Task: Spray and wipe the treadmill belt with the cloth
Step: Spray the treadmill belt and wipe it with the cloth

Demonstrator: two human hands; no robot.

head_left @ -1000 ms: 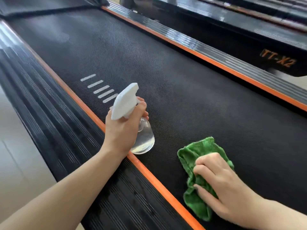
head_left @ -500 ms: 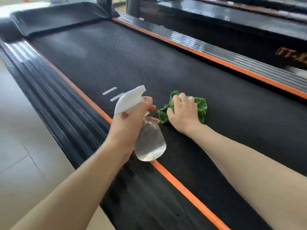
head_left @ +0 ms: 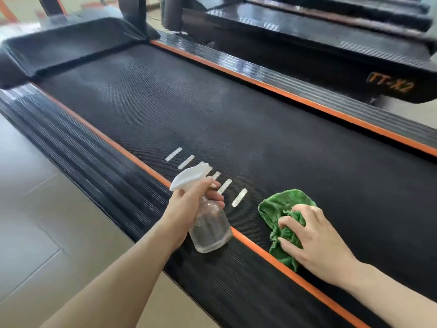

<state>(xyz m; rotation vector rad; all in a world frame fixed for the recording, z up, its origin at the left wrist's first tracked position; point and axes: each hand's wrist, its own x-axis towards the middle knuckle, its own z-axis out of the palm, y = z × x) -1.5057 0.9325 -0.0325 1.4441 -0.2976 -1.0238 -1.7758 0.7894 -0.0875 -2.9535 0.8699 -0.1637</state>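
**Wiping under way, sprayer held ready**

Now the right hand (head_left: 316, 235) is pressing the bunched green cloth (head_left: 281, 209) onto the treadmill belt (head_left: 236, 119) by the orange trim (head_left: 260, 253), fingers curling into its folds. The left hand (head_left: 189, 204) is gripping the spray bottle (head_left: 209, 227); a finger seemingly on the trigger. Next: misting ahead, then sweeping across.

"TT-X2", seemingly, on neighbouring treadmill (head_left: 390, 85)
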